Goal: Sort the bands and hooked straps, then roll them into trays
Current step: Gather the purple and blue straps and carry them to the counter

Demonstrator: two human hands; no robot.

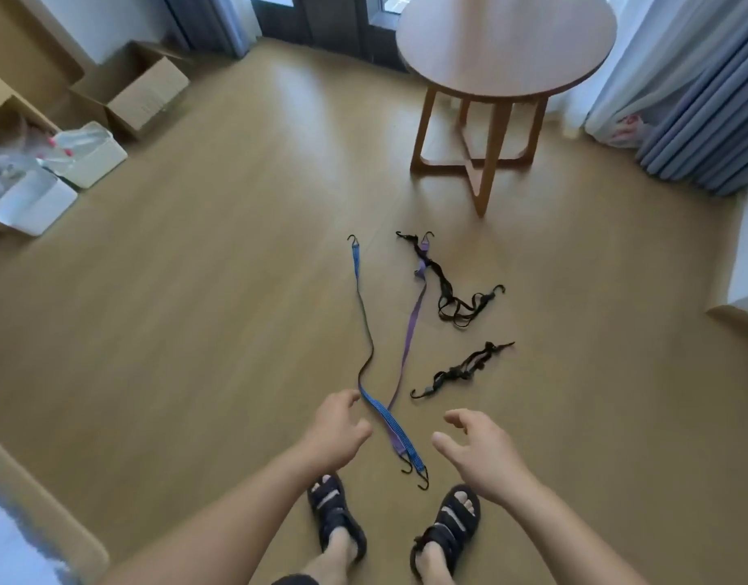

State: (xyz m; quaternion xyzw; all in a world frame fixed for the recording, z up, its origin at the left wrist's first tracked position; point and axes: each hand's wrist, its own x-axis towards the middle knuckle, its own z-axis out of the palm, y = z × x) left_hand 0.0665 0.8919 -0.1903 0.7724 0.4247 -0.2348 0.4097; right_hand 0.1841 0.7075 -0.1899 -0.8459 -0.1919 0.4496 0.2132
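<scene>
My left hand (340, 424) and right hand (477, 447) hover empty, fingers loose, either side of the near hooks of the blue hooked strap (384, 415) and purple hooked strap (410, 331), which cross just ahead of my sandals (336, 517). Farther out on the floor (195, 331) lie two black tangles, the near bundle (460, 369) apart and the far bundle (452, 297) lying over the purple strap's far end. Pulling the purple could drag it along or snag hooks, I reckon, and the white trays (89, 162) sit well apart by the left wall.
</scene>
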